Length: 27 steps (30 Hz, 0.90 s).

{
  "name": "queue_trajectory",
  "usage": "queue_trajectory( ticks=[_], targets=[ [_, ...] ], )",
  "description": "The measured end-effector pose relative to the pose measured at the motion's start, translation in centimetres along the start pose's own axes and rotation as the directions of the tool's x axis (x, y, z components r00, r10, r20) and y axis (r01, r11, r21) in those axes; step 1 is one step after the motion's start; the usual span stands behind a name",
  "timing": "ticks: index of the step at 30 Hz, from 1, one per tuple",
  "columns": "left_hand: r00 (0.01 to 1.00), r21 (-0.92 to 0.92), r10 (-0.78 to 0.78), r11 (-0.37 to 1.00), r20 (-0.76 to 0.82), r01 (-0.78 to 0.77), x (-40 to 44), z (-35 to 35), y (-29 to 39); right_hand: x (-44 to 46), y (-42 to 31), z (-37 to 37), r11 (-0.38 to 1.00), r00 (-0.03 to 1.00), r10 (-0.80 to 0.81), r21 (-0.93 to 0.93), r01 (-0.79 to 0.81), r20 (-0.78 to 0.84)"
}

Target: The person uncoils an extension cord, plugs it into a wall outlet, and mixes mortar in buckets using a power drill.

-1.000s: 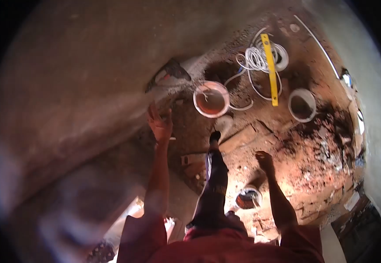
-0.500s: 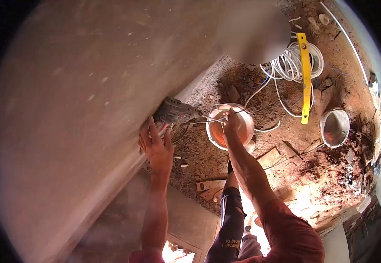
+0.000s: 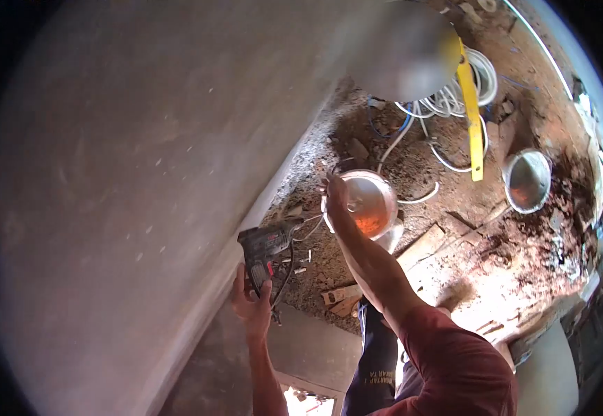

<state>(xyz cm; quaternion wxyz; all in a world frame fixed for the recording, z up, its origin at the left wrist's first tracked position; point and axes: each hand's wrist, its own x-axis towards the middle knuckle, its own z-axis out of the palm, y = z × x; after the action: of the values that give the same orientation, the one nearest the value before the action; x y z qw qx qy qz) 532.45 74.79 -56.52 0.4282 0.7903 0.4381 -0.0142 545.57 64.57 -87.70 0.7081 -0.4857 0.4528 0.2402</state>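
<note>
A dark power drill (image 3: 271, 240) is beside the wall's foot, its front end pointing right toward a bucket. My left hand (image 3: 253, 305) grips the lower part of its handle, thumb on the right side and fingers on the left. A dark cord (image 3: 289, 274) hangs by the drill. My right hand (image 3: 337, 196) is at the left rim of the white bucket (image 3: 393, 201), with fingers curled in; what they hold is hidden. Orange-brown material (image 3: 372, 223) shows inside the bucket. Thin pale strands run between the drill's tip and the bucket.
A smooth plastered wall (image 3: 142, 173) fills the left. On the dirt floor lie a white cable coil (image 3: 483, 76), a yellow spirit level (image 3: 473, 121), a second bucket (image 3: 528, 182), a handsaw (image 3: 340, 295) and wood pieces (image 3: 423, 248). A blurred round patch covers the top middle.
The drill and my left hand have come lower in the view, away from the wall. My right hand has shifted left, from over the bucket to its left rim. The view has shifted slightly.
</note>
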Motion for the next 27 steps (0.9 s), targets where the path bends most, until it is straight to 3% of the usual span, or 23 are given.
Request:
queue_trajectory(
  ticks=[1,2,4,5,6,8,9,11,12,14,15,16,17,18,19,21,24,27],
  targets=[
    [0.987,-0.072,-0.128,0.988,0.099,0.135,-0.1,-0.5,0.2,-0.5,-0.9,-0.4,0.993,0.997,0.078,-0.091,-0.078,-0.006],
    [0.947,-0.126,-0.246,0.953,0.205,0.275,-0.5,-0.8,0.5,-2.3,-1.5,-1.7,0.979,0.979,0.201,0.021,-0.202,0.041],
    [0.909,-0.163,-0.244,0.936,0.338,0.312,-1.7,-0.3,-0.5,-5.7,-3.8,-4.1,0.955,0.964,0.258,-0.138,-0.264,-0.058],
    [0.859,-0.191,-0.260,0.908,0.441,0.372,-2.9,-0.2,-1.8,-3.5,0.4,-6.5,0.925,0.985,-0.014,-0.377,-0.053,-0.174],
    [0.850,-0.172,-0.264,0.911,0.457,0.375,-4.4,-0.1,-1.1,-5.5,-0.2,-8.7,0.952,0.993,0.030,-0.298,-0.064,-0.117],
    [0.867,0.044,-0.213,0.975,0.451,0.216,-6.5,1.5,1.0,-7.7,-2.9,-11.9,0.910,0.976,0.098,-0.379,-0.168,-0.197],
    [0.862,0.055,-0.200,0.979,0.465,0.197,-7.7,1.3,0.6,-9.5,-3.9,-13.0,0.919,0.974,0.095,-0.357,-0.166,-0.207],
    [0.905,0.089,0.096,0.985,0.415,-0.145,-9.9,0.8,-0.6,-13.4,-6.5,-15.2,0.969,0.971,0.206,0.166,-0.185,-0.119],
    [0.889,0.091,0.113,0.981,0.443,-0.170,-11.4,-0.3,1.9,-15.6,-7.8,-15.9,0.965,0.970,0.199,0.198,-0.170,-0.136],
    [0.887,0.125,0.002,0.990,0.462,-0.068,-13.5,-1.6,8.7,-19.2,-11.4,-17.0,0.929,0.977,0.205,0.328,-0.174,-0.062],
    [0.879,0.139,0.136,0.965,0.457,-0.222,-14.0,-2.3,9.8,-20.8,-13.0,-17.0,0.971,0.969,0.124,0.226,-0.075,-0.212],
    [0.837,0.134,0.282,0.914,0.469,-0.383,-14.4,-3.1,11.2,-20.4,-11.9,-18.6,0.986,0.978,0.073,0.164,-0.041,-0.194],
    [0.802,0.096,0.243,0.933,0.546,-0.348,-14.7,-4.3,12.8,-20.1,-10.4,-18.4,0.954,0.843,-0.243,0.042,0.298,-0.480],
    [0.751,0.073,0.197,0.948,0.631,-0.310,-15.1,-4.7,15.5,-23.5,-13.7,-20.1,0.998,0.931,0.038,0.063,-0.016,-0.362],
    [0.653,0.044,0.230,0.926,0.721,-0.375,-15.9,-4.7,18.3,-26.0,-14.5,-20.9,0.975,0.930,0.038,0.218,0.045,-0.365],
    [0.587,0.140,0.199,0.865,0.785,-0.481,-17.2,-4.7,23.2,-35.0,-21.8,-22.2,0.867,0.894,0.077,0.472,0.159,-0.441],
    [0.420,0.087,0.188,0.828,0.888,-0.554,-16.5,-3.4,25.8,-39.8,-24.2,-25.4,0.779,0.790,0.094,0.539,0.321,-0.606],
    [0.224,-0.009,0.217,0.737,0.950,-0.676,-19.2,-0.6,30.6,-43.2,-25.4,-29.8,0.587,0.754,0.125,0.661,0.468,-0.645]
  ],
)
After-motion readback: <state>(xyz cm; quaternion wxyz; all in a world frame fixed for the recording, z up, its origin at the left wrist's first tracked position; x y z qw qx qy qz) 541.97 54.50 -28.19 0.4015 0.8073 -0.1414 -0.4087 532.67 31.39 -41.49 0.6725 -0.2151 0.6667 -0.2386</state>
